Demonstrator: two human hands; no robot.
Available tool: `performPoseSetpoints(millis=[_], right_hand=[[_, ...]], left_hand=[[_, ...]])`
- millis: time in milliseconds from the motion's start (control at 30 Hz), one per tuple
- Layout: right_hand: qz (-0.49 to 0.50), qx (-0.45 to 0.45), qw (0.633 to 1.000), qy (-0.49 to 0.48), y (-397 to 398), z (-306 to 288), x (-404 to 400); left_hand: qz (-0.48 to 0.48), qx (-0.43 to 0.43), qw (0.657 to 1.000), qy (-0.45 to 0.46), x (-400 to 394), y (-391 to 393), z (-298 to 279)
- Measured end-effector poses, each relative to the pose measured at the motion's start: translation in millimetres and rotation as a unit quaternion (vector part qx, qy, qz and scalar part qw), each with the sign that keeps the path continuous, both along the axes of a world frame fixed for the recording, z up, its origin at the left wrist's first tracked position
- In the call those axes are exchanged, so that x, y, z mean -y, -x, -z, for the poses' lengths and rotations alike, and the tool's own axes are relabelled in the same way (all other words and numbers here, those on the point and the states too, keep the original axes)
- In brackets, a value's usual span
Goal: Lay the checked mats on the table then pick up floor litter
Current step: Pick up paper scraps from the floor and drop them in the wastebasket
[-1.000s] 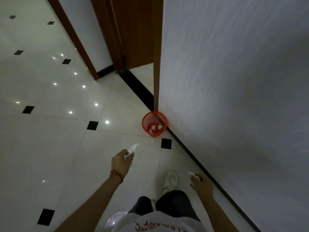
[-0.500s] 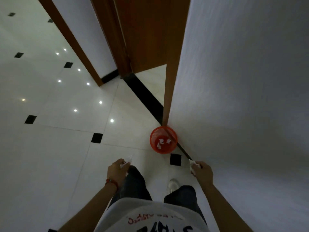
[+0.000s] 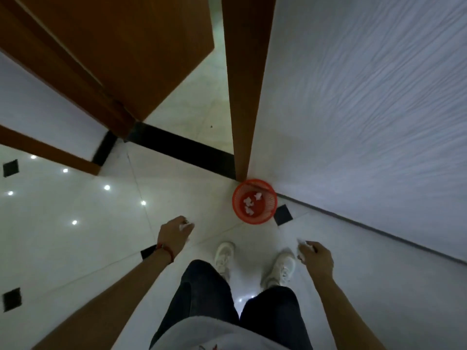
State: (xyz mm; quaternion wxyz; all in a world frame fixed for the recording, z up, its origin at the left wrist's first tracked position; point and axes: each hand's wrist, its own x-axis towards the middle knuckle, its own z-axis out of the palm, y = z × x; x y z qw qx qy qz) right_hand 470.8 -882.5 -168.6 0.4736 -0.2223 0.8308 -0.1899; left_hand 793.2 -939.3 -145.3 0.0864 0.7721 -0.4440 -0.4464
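A small red mesh wastebasket [image 3: 268,215] stands on the floor against the wall corner, with a few white crumpled paper scraps [image 3: 249,202] inside it. My left hand [image 3: 174,234] hangs left of the basket, closed on a white paper scrap [image 3: 186,226] that pokes out at the fingertips. My right hand [image 3: 317,257] is below and right of the basket, closed on another white paper scrap [image 3: 302,248]. Both hands are short of the basket's rim. No checked mats or table are in view.
A white textured wall [image 3: 366,122] fills the right side. A brown door frame post [image 3: 242,97] meets the floor just behind the basket; an open brown door [image 3: 113,51] lies to the left. My white shoes [image 3: 223,256] stand on glossy white tiles.
I have walked closer to the basket, which now lies just ahead of my feet. Both hands still hold their scraps and have come nearer to it.
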Motion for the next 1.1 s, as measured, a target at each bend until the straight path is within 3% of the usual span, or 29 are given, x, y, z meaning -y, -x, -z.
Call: performPoseSetpoints(millis=[167, 367, 733, 1100], right_hand=[[0.042, 0.006, 0.999, -0.023, -26, 28, -28], [0.073, 0.020, 0.995, -0.061, -40, 100, -33], [0.086, 0.026, 0.996, -0.024, -51, 236, 30], [0.093, 0.020, 0.995, 0.006, -57, 312, 86]], left_hand=[[0.046, 0.000, 0.999, -0.010, 38, 10, 27], [0.097, -0.001, 0.995, -0.026, 46, 46, 102], [0.132, 0.018, 0.989, -0.070, 50, 72, 259], [0.208, -0.012, 0.974, -0.089, 81, 117, 334]])
